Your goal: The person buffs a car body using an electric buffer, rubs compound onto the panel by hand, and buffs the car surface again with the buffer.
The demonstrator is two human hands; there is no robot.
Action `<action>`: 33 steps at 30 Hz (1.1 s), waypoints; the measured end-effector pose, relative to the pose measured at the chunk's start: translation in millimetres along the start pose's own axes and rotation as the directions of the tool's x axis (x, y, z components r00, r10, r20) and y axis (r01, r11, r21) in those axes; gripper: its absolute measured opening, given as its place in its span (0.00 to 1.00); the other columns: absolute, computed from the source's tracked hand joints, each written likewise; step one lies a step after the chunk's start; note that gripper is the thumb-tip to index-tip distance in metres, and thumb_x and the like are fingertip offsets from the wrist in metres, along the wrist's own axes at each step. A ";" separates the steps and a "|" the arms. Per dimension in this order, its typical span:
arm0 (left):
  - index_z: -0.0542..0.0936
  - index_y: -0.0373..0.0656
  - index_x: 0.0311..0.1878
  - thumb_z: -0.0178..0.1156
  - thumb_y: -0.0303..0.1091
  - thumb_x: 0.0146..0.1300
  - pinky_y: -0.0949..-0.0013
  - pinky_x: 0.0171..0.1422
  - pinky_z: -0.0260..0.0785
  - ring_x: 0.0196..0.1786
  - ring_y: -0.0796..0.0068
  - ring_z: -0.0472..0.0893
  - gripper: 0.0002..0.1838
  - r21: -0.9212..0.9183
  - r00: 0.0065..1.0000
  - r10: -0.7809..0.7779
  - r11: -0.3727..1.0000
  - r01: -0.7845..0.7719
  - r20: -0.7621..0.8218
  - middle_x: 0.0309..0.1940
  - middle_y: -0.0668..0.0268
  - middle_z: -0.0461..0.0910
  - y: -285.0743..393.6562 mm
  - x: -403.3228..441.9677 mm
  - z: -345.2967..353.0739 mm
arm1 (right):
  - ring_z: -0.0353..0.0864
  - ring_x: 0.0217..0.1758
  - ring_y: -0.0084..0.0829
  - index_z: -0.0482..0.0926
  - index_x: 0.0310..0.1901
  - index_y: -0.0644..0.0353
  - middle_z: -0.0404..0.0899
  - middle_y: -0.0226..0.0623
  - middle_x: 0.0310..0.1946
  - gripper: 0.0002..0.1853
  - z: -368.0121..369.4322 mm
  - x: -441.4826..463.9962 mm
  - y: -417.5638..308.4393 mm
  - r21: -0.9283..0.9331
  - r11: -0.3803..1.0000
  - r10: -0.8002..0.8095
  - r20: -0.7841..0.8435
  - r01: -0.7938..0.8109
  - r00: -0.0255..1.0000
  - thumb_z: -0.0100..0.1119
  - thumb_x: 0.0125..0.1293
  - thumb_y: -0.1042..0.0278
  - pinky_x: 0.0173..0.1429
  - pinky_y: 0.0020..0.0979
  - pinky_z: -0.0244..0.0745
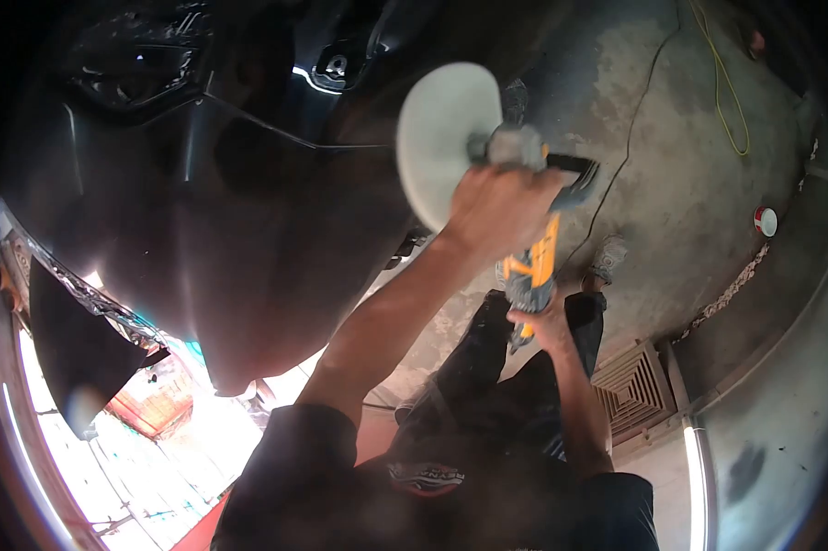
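A yellow and grey power polisher [538, 248] with a round white pad [446, 129] is held in front of my body. My left hand [506, 207] is wrapped over its front end, just behind the pad; its fingers are slightly blurred. Lower down, my right hand [544, 323] grips the rear of the polisher's body. The pad stands tilted beside a glossy dark car body [276, 220]; whether it touches the surface I cannot tell.
A headlight [138, 69] and an emblem [337, 66] show on the car. Over the concrete floor [680, 220] run a black cable [630, 129] and a yellow cord [728, 96]. A red-and-white container [766, 221] is at the right, with a square vent grille [627, 395] lower down.
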State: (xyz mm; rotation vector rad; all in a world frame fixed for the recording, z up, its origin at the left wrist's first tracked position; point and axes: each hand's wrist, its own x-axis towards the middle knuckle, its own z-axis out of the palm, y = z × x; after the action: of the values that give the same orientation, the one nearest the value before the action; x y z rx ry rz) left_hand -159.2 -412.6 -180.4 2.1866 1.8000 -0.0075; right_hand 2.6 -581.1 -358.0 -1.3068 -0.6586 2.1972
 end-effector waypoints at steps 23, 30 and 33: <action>0.73 0.43 0.22 0.72 0.22 0.47 0.63 0.21 0.60 0.17 0.65 0.70 0.14 0.148 0.894 0.093 0.989 -0.030 -0.438 0.17 0.66 0.68 39.6 -171.5 -191.6 | 0.79 0.59 0.32 0.67 0.61 0.63 0.80 0.41 0.53 0.39 98.8 -102.9 -89.6 -0.251 0.924 -0.208 0.297 0.287 0.932 0.79 0.46 0.78 0.64 0.37 0.73; 0.71 0.42 0.22 0.73 0.21 0.44 0.61 0.20 0.59 0.16 0.64 0.70 0.16 0.072 0.897 0.046 0.997 -0.016 -0.439 0.16 0.66 0.67 33.8 -201.1 -169.2 | 0.79 0.62 0.35 0.68 0.63 0.64 0.79 0.44 0.55 0.42 83.9 -96.1 -82.7 -0.372 0.860 -0.226 0.338 0.350 0.914 0.79 0.45 0.75 0.66 0.36 0.72; 0.72 0.42 0.23 0.73 0.20 0.43 0.61 0.20 0.59 0.16 0.64 0.70 0.15 0.134 0.886 0.073 0.991 -0.013 -0.457 0.16 0.66 0.68 38.4 -177.8 -183.8 | 0.79 0.62 0.36 0.68 0.64 0.65 0.79 0.45 0.55 0.43 83.1 -94.6 -105.1 -0.339 0.884 -0.213 0.320 0.322 0.923 0.79 0.45 0.75 0.66 0.36 0.72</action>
State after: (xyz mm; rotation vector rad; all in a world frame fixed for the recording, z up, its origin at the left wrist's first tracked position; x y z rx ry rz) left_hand -194.8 -545.3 38.7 2.4754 2.0359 0.4609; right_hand -14.5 -573.7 -195.1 -1.0059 -1.3569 2.0952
